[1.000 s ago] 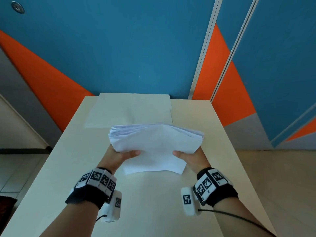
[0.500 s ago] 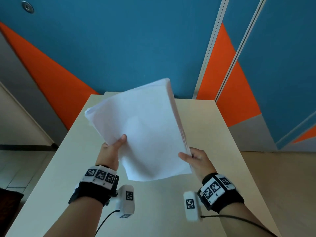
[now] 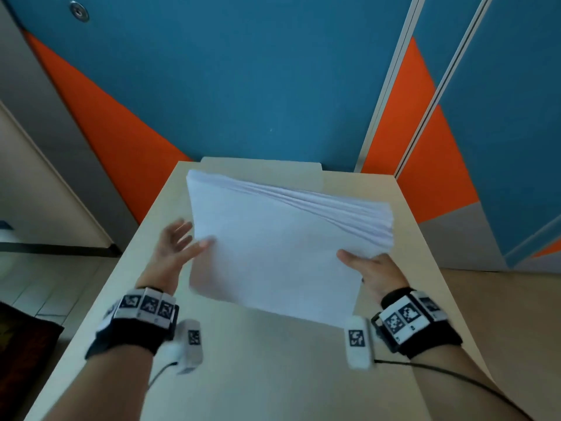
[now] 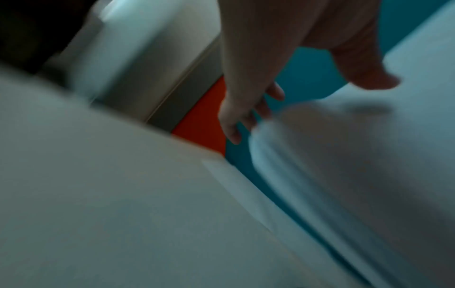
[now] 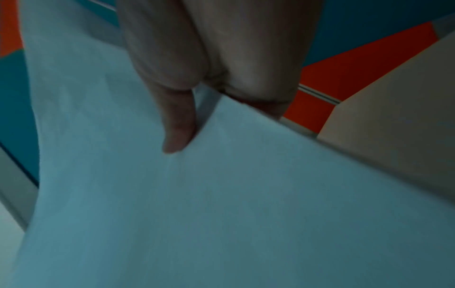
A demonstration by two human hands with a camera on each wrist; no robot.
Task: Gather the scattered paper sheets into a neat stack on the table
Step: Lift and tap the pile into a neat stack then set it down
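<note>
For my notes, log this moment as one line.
paper stack: lifted above table, tilted | right hand: pinching stack's right edge | left hand: open, fingers spread at stack's left edge | neat stack: not yet set down

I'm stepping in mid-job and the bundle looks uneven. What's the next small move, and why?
Probably bring the left hand back onto the paper stack. Its fingers are spread open at the left edge, so only the right hand grips the stack, held above the table, its far edges fanned. Then tap it square.

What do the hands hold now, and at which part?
Right hand pinches the paper stack at its right edge; left hand is open, only touching its left edge.
</note>
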